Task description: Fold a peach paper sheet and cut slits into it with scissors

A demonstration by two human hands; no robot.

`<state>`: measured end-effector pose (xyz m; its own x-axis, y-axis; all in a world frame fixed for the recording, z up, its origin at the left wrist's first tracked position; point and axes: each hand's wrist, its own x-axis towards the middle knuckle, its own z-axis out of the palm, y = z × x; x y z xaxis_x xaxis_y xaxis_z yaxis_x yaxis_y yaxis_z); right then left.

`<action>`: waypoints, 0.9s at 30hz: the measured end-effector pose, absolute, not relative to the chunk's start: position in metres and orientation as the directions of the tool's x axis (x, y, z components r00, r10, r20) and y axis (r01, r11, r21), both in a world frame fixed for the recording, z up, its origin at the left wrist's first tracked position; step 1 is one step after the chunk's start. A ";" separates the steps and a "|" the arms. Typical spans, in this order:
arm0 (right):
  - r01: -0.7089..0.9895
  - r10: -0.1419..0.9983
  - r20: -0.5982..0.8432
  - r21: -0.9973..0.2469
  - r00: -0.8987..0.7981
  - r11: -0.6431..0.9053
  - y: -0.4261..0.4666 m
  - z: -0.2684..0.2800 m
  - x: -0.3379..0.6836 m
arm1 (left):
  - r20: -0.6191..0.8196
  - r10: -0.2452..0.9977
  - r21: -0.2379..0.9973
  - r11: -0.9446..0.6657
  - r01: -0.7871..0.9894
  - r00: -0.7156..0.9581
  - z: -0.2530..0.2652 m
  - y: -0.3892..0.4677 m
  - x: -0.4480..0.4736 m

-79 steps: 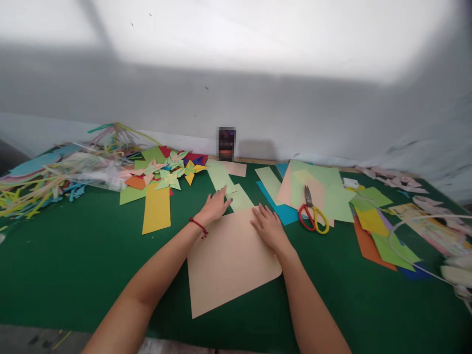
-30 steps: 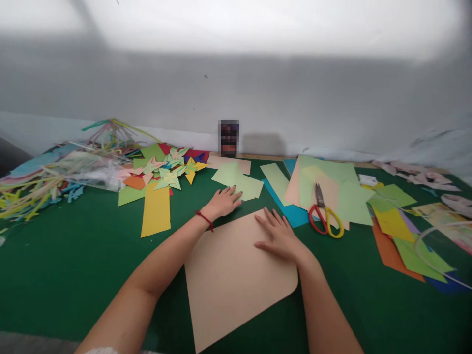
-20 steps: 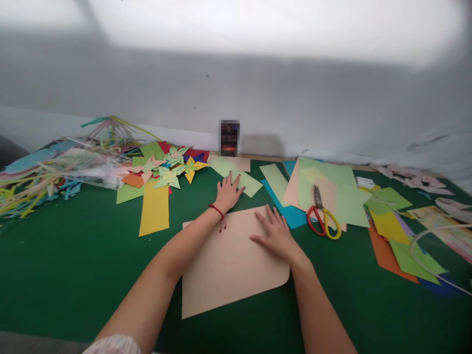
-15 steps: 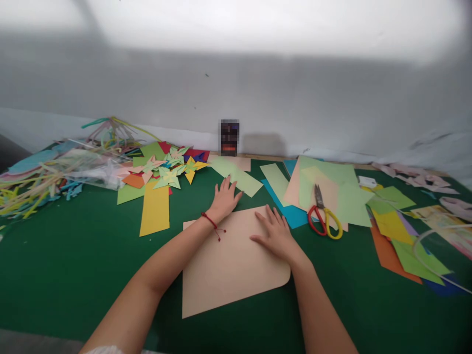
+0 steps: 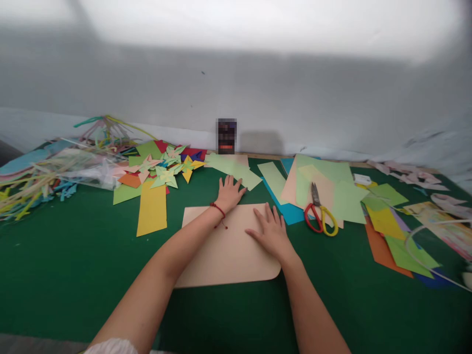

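A pale peach sheet of paper (image 5: pixel 221 255) lies on the green table in front of me, its near edge curving up at the right corner as if folded over. My left hand (image 5: pixel 229 192) rests with spread fingers at the sheet's far edge, a red cord bracelet on the wrist. Flat on the right part of the sheet lies my right hand (image 5: pixel 271 228), its fingers apart and the thumb pointing left. Neither hand grips anything. Right of my right hand, scissors (image 5: pixel 320 214) with one red and one yellow handle lie on pale green and peach sheets (image 5: pixel 341 191).
Folded paper stars (image 5: pixel 165 174) and a yellow sheet (image 5: pixel 152 209) lie left of my hands. Farther left are heaped paper strips (image 5: pixel 37 189) and a clear plastic bag (image 5: pixel 94 172). Coloured sheets (image 5: pixel 387 223) lie at the right. A blurred dark object (image 5: pixel 226 137) stands against the wall.
The peach sheet has turned so that its near edge lies nearly level. My left hand has shifted slightly right along the far edge; my right hand stays on the sheet.
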<state>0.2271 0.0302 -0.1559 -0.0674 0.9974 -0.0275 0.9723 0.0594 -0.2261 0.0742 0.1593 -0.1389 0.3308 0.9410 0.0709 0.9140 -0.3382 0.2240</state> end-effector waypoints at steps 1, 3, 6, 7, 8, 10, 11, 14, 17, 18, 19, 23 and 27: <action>0.975 1.000 -0.009 -0.222 -0.029 0.026 0.031 -0.157 0.224 | 0.066 0.944 0.235 -0.330 0.914 0.324 -0.137 0.161 0.076; 0.975 0.999 0.022 -0.217 0.042 -0.036 0.032 -0.159 0.219 | 0.057 0.942 0.254 -0.335 0.907 0.331 -0.132 0.159 0.073; 0.974 0.995 0.043 -0.212 0.088 -0.077 0.034 -0.159 0.216 | 0.006 0.902 0.282 -0.416 0.865 0.432 -0.127 0.142 0.053; 0.975 0.995 0.050 -0.209 0.087 -0.075 0.035 -0.159 0.217 | -0.022 0.877 0.294 -0.452 0.842 0.479 -0.126 0.133 0.044; 0.976 0.995 0.058 -0.207 0.081 -0.067 0.036 -0.159 0.218 | -0.052 0.850 0.306 -0.486 0.818 0.524 -0.125 0.125 0.034; 0.975 0.994 0.081 -0.214 0.074 -0.055 0.038 -0.158 0.221 | -0.096 0.807 0.322 -0.529 0.785 0.583 -0.125 0.108 0.013; 0.973 0.993 0.088 -0.223 0.078 -0.057 0.038 -0.158 0.223 | -0.107 0.796 0.325 -0.538 0.777 0.596 -0.126 0.100 0.004; 0.966 0.993 0.102 -0.257 0.067 -0.039 0.040 -0.154 0.228 | -0.096 0.807 0.314 -0.531 0.787 0.582 -0.132 0.081 -0.011; 0.960 0.991 0.112 -0.276 0.078 -0.044 0.038 -0.150 0.227 | -0.060 0.871 0.273 -0.456 0.847 0.488 -0.140 0.066 -0.009; 0.957 0.991 0.099 -0.285 0.085 -0.054 0.037 -0.148 0.226 | -0.048 0.886 0.270 -0.434 0.860 0.462 -0.142 0.062 -0.006; 0.954 0.992 0.075 -0.289 0.103 -0.078 0.036 -0.146 0.225 | -0.036 0.891 0.273 -0.426 0.862 0.452 -0.143 0.057 -0.003; 0.902 0.950 -0.028 -0.306 0.311 -0.305 0.034 -0.141 0.225 | 0.025 0.867 0.264 -0.487 0.833 0.498 -0.144 0.042 -0.004; 0.871 0.926 0.013 -0.344 0.377 -0.350 0.041 -0.143 0.232 | 0.054 0.837 0.252 -0.539 0.804 0.544 -0.141 0.031 -0.024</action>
